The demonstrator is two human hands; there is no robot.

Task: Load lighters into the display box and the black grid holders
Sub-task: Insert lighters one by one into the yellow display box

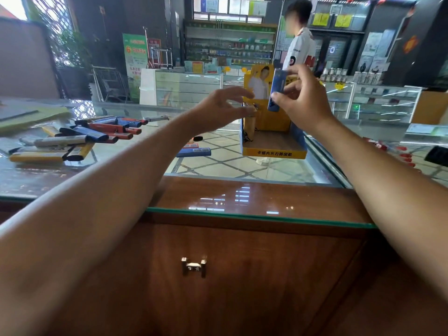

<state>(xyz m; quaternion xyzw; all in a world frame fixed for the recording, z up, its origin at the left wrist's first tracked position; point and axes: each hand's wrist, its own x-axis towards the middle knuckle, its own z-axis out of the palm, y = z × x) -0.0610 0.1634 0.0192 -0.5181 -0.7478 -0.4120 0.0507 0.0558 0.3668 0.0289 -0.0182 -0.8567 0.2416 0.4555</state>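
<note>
Setting: shop counter, glass tabletop (242,170) over a wooden cabinet (242,263) with a metal handle (194,266); display box (274,152) sits on the glass, far side.
Right hand (303,103): pinching a blue lighter (276,92) upright, thumb low on the near face, fingers up on the top part. It is held above the box, in front of the backboard.
Why upright: my read is that it's lined up to go straight down into the box, end first.
Left hand (218,107): fingers loosely spread, holding nothing, at the box's upper left corner. Can't tell if it touches. Probably there to steady light cardboard while the other hand loads.
Box contents: floor mostly bare. One tan item stands against the left inner wall. The dark gridded bit above it may be a grid holder, too small to tell.
Loose lighters (80,139): flat pile on the left of the tabletop, blue, red, yellow and silver mixed, well apart from the box. One more blue one (194,151) lies between pile and box.
Progress: early, judging by the bare box floor and the size of the pile.
Risk: slick glass, box could slide or tip if nudged from above.
Room: glass showcases and stocked shelves (230,44) behind; a person in a white top (300,44) stands beyond the box.
</note>
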